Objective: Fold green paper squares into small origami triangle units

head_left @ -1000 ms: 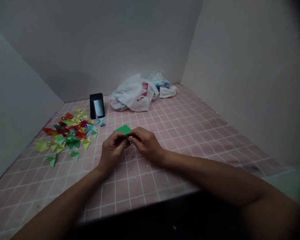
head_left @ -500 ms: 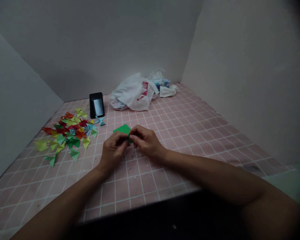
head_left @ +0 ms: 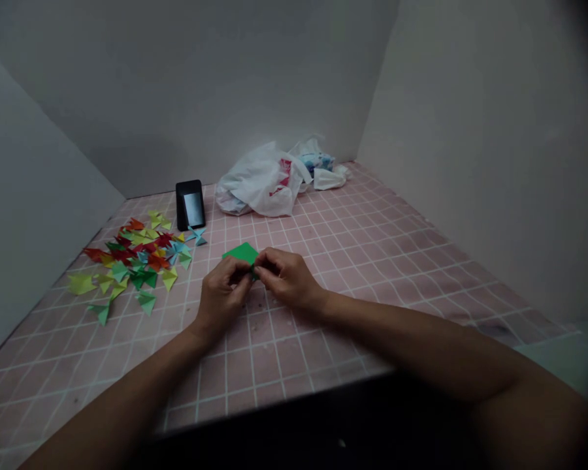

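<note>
Green paper (head_left: 241, 251) sits in the middle of the pink checked tablecloth (head_left: 372, 261), its near part hidden behind the fingers. The left hand (head_left: 219, 288) and the right hand (head_left: 289, 279) almost meet there, thumbs and forefingers pinched closed on it; how it is folded between them, I cannot tell. To the left lie many colourful folded papers (head_left: 149, 248). Behind them a black phone (head_left: 191, 205) leans upright, left of a white plastic bag (head_left: 262, 179).
</note>
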`<control>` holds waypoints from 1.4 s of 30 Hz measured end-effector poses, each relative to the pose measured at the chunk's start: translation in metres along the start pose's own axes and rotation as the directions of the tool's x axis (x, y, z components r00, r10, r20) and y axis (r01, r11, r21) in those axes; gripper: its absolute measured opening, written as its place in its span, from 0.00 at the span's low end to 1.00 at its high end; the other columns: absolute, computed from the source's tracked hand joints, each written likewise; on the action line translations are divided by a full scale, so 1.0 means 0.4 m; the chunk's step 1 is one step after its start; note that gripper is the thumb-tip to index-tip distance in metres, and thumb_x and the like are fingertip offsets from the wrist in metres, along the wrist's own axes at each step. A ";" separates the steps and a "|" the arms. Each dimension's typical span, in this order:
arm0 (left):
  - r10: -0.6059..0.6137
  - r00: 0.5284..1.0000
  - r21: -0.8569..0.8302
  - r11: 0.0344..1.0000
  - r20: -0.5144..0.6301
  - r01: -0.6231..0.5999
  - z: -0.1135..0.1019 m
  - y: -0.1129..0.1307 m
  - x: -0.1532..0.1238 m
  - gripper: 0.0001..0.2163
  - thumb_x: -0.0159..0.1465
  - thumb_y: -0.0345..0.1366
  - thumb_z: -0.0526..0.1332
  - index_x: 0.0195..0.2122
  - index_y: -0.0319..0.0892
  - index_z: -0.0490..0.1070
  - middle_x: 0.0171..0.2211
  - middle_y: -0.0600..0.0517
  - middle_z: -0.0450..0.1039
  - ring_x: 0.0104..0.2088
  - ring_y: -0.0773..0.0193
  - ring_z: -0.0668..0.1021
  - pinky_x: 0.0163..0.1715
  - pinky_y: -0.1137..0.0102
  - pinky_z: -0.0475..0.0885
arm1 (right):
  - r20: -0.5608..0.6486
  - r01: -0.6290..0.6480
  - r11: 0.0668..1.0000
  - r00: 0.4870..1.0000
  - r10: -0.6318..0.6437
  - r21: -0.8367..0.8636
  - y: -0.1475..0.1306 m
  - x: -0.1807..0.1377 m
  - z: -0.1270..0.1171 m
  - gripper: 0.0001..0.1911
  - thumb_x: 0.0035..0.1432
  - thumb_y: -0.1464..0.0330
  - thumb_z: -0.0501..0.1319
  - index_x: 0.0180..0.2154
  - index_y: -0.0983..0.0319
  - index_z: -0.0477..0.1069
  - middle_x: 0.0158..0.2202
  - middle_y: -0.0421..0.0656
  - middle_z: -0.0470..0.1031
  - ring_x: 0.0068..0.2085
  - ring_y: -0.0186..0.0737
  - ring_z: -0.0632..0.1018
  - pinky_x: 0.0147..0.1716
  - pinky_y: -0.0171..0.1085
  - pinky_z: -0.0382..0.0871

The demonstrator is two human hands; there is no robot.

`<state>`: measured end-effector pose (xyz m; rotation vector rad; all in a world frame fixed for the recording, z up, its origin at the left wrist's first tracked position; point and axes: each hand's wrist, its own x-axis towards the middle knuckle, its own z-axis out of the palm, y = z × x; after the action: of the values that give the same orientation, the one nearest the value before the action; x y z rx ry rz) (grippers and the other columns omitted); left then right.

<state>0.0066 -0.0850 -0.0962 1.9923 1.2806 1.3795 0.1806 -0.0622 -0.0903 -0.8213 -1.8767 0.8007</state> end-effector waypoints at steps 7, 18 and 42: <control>-0.092 0.996 -0.065 0.994 -0.018 0.090 0.000 -0.007 -0.003 0.03 0.60 0.32 0.67 0.31 0.45 0.74 0.27 0.54 0.74 0.27 0.63 0.76 0.29 0.70 0.70 | -0.047 -0.025 1.000 0.999 0.025 -0.011 -0.003 0.005 0.000 0.06 0.59 0.73 0.59 0.30 0.59 0.65 0.27 0.37 0.69 0.30 0.34 0.70 0.32 0.36 0.65; -0.166 0.985 -0.214 0.965 -0.047 0.152 -0.002 -0.016 -0.002 0.04 0.62 0.35 0.67 0.35 0.44 0.72 0.34 0.53 0.75 0.32 0.62 0.80 0.33 0.68 0.75 | -0.073 -0.353 0.814 0.899 0.431 0.462 0.006 0.022 0.002 0.08 0.55 0.65 0.63 0.29 0.59 0.64 0.21 0.33 0.68 0.20 0.30 0.71 0.20 0.32 0.66; -0.416 0.908 -0.497 0.777 0.052 0.385 -0.004 -0.004 0.012 0.14 0.57 0.39 0.72 0.37 0.42 0.69 0.30 0.55 0.78 0.26 0.65 0.82 0.29 0.69 0.79 | 0.170 -0.493 0.697 0.860 0.481 0.521 0.012 0.015 0.009 0.09 0.54 0.77 0.59 0.34 0.58 0.64 0.18 0.31 0.69 0.15 0.30 0.70 0.15 0.29 0.64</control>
<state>0.0049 -0.0802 -0.0943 1.2486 1.1367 1.3820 0.1762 -0.0552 -0.0926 -0.9388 -1.3143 1.6032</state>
